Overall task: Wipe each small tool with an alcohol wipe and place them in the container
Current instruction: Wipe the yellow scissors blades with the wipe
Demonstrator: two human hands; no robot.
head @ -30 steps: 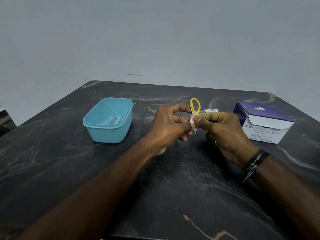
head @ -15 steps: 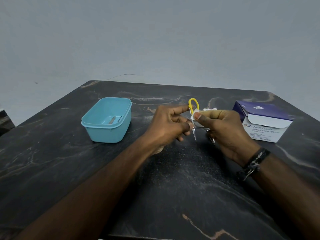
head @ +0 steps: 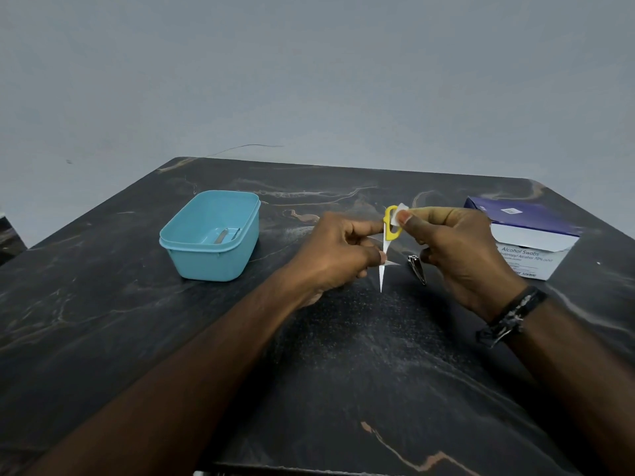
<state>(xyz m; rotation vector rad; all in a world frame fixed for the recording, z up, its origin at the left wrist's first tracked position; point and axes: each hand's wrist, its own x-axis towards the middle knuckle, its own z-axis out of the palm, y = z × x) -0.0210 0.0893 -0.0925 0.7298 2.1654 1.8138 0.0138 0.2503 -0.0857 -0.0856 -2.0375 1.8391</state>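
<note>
Wipe [head: 401, 214] now higher, up at yellow handle of scissors [head: 387, 242], blades pointing down. Table [head: 137, 338]: wide bare stretch nearer than container [head: 209, 235]. Box [head: 529, 242] right of container, reads "Alcohol Swabs". Left hand [head: 338, 255] pinches scissors; right hand [head: 457, 249] pinches wipe. Nail clipper [head: 416, 267] on table beneath right hand.

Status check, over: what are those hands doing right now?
Left hand holds yellow scissors. Right hand pinches wipe on handle. Nothing in the way.
</note>
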